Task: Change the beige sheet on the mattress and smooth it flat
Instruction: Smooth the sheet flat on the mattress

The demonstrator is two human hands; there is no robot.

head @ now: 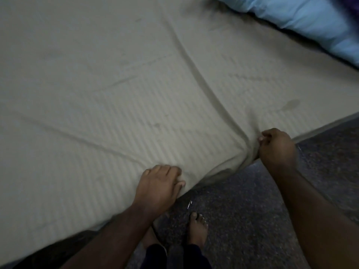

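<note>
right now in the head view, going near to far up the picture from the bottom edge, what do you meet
bare foot on the floor → left hand on the beige sheet's edge → right hand gripping the sheet → long crease → blue pillow

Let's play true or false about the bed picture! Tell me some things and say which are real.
1. The right hand pinches the sheet at the mattress corner. True.
2. The left hand is up in the air. False: it rests on the sheet near the edge.
3. The sheet is perfectly flat. False: a long crease runs toward the corner.
4. A blue pillow lies at the top right. True.
5. The person wears shoes. False: a bare foot stands on the floor.
</note>
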